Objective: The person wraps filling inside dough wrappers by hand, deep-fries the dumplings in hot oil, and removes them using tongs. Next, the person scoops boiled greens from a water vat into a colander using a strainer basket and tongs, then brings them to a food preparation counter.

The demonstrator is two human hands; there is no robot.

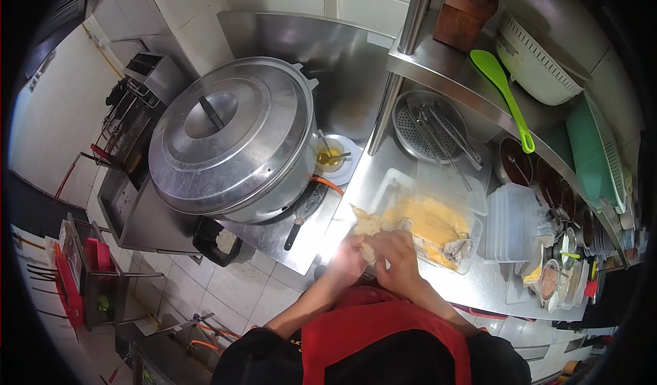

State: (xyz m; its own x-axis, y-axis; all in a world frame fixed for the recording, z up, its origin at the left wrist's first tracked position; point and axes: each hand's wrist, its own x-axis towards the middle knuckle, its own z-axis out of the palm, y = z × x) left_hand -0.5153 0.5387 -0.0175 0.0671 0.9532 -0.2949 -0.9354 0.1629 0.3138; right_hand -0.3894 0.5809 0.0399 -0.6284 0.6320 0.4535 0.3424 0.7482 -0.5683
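Close in front of my apron, my left hand (348, 258) and my right hand (397, 256) come together with fingers closed. Between them they grip a pale, soft-looking piece of food (368, 252); its exact kind does not show. Just beyond the fingers lie more pale yellow pieces (371, 222). A shallow clear plastic tub (477, 242) stands on the steel counter beside my right hand. It holds a yellow-orange slab (434, 221) with some wrapping (455, 250) at its near corner.
A big lidded steel pot (233, 138) fills the left side. Behind the tub rests a perforated strainer (428, 126) with tongs. Stacked clear containers (512, 224) stand to the right. Above, a shelf carries a green spatula (505, 97) and baskets. A black bin (220, 242) sits below left.
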